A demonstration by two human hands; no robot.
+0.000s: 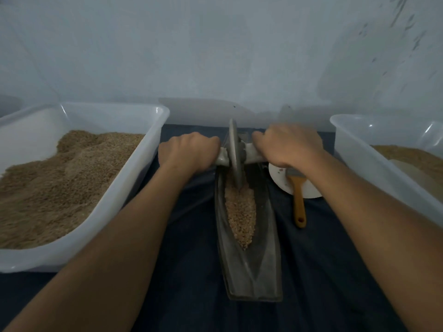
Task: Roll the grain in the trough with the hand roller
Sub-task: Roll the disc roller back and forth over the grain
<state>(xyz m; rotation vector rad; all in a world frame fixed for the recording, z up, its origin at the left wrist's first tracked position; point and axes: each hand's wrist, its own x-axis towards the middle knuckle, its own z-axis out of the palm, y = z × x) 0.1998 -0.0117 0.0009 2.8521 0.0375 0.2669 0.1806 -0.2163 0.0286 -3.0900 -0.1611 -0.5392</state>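
Head view: both hands, left (189, 152) and right (287, 144), grasp the roller's (233, 152) axle ends; the disc looks heavy and stiff above loose grain (241, 212).

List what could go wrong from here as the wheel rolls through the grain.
1. The grain is heaped along the narrow trough; a hard pass of the roller wheel may push kernels over the rim onto the dark cloth.
2. The right hand grips the handle just above the brush and white plate; it may knock them.
3. The left hand could pull unevenly, tilting the wheel.
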